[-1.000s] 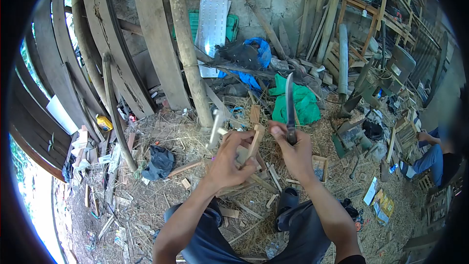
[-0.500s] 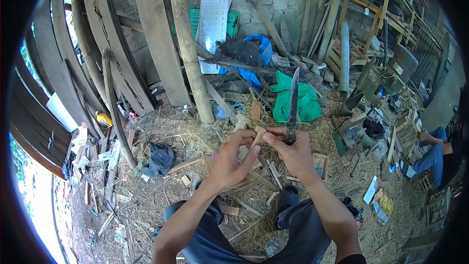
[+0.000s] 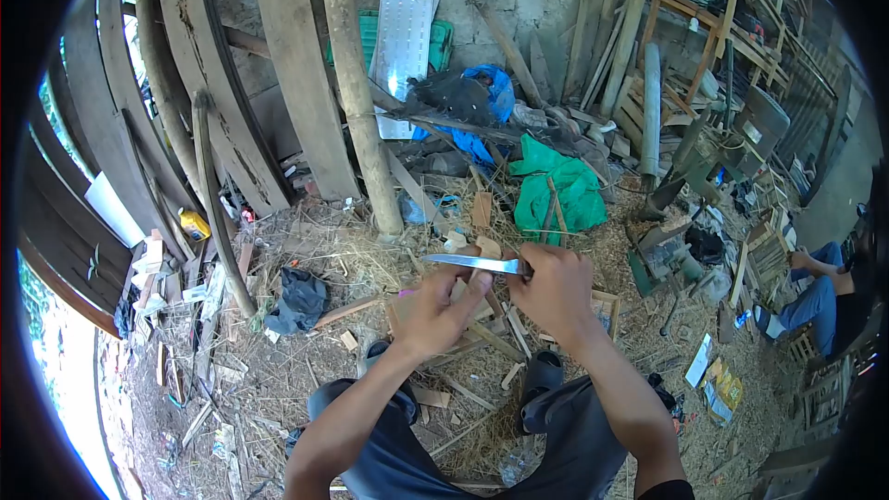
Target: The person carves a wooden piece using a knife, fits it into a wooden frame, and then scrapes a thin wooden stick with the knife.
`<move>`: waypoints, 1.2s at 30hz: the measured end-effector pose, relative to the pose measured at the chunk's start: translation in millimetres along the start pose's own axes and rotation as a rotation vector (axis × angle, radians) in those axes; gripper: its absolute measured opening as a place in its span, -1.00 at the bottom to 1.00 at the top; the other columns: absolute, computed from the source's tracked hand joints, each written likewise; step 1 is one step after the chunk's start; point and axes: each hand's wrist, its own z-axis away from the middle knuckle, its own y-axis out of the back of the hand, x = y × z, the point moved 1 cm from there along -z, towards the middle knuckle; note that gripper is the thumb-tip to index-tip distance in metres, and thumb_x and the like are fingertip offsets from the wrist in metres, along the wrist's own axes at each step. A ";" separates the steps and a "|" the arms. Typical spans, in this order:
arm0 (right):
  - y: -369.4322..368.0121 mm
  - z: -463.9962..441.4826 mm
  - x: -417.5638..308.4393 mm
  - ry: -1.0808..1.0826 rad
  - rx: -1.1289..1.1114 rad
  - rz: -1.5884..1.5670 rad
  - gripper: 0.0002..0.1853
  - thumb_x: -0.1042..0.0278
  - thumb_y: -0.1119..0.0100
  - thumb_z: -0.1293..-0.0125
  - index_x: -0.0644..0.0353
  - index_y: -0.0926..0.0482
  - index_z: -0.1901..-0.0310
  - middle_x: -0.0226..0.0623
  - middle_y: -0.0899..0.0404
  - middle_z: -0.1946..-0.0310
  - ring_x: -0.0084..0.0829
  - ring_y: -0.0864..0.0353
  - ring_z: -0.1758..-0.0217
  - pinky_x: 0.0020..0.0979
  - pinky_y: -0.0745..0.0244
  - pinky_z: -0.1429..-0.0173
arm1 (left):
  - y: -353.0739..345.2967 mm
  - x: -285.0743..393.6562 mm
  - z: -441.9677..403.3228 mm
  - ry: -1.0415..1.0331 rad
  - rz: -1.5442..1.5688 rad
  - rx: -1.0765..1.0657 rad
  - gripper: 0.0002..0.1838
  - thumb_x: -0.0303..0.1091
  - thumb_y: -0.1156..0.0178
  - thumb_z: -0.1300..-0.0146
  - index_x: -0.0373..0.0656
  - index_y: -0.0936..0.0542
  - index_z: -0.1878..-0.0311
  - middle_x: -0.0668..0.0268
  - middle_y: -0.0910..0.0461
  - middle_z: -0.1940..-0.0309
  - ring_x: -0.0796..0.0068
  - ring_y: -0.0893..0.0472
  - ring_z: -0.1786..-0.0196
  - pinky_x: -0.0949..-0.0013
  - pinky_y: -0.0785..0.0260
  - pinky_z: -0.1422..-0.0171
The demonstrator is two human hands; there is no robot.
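My right hand (image 3: 556,287) is wrapped round the handle of a knife (image 3: 477,264), whose blade lies level and points left. Behind the blade, a small pale wooden piece (image 3: 488,247) is held by my left hand (image 3: 439,308), its fingers and thumb closed on it. The blade crosses in front of the wooden piece and passes over the left fingertips; whether it touches the wood cannot be made out. My fingers hide much of the piece.
A green plastic bag (image 3: 558,190) lies ahead, beside an upright wooden pole (image 3: 359,93). Wood scraps and straw cover the ground around my feet. A black bag (image 3: 301,300) is at the left. Another person's legs (image 3: 808,306) show at the far right.
The knife has swung from upright to level, pointing left across the wooden piece. My right hand has turned over. The wooden piece has been tilted in my left hand.
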 end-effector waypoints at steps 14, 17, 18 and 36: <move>-15.9 -5.4 22.0 0.012 0.165 0.178 -0.91 0.50 -0.26 0.14 0.12 -0.54 0.56 -0.26 -0.59 0.60 -0.16 -0.62 0.47 -0.21 -0.46 0.40 | -15.6 2.0 -0.2 0.099 0.178 -0.040 -0.70 -0.32 -0.11 -0.37 -0.29 -0.49 -0.06 0.38 -0.50 0.29 0.61 -0.44 0.19 0.44 -0.30 0.02; -18.6 -7.6 26.5 0.023 0.188 0.184 -0.92 0.51 -0.23 0.13 0.12 -0.52 0.59 -0.26 -0.58 0.61 -0.16 -0.61 0.50 -0.21 -0.45 0.43 | -16.4 -0.8 -4.3 0.115 0.293 -0.041 -0.72 -0.32 -0.12 -0.37 -0.30 -0.50 -0.04 0.36 -0.52 0.28 0.60 -0.46 0.17 0.44 -0.31 0.01; -20.6 -8.3 28.8 0.030 0.210 0.199 -0.92 0.51 -0.22 0.13 0.11 -0.51 0.60 -0.26 -0.57 0.62 -0.16 -0.61 0.51 -0.21 -0.45 0.44 | -15.8 0.1 -5.3 0.111 0.293 -0.042 -0.72 -0.32 -0.12 -0.37 -0.30 -0.50 -0.04 0.36 -0.52 0.28 0.60 -0.46 0.17 0.44 -0.31 0.01; -27.0 -18.1 109.1 -0.567 0.073 0.509 -0.88 0.37 -0.18 -0.08 0.15 -0.57 0.56 -0.12 -0.60 0.57 -0.12 -0.64 0.49 -0.17 -0.53 0.40 | 3.2 17.7 3.0 0.218 0.525 -0.040 -0.65 -0.33 -0.13 -0.29 -0.37 -0.47 -0.05 0.34 -0.48 0.32 0.59 -0.44 0.19 0.49 -0.26 0.06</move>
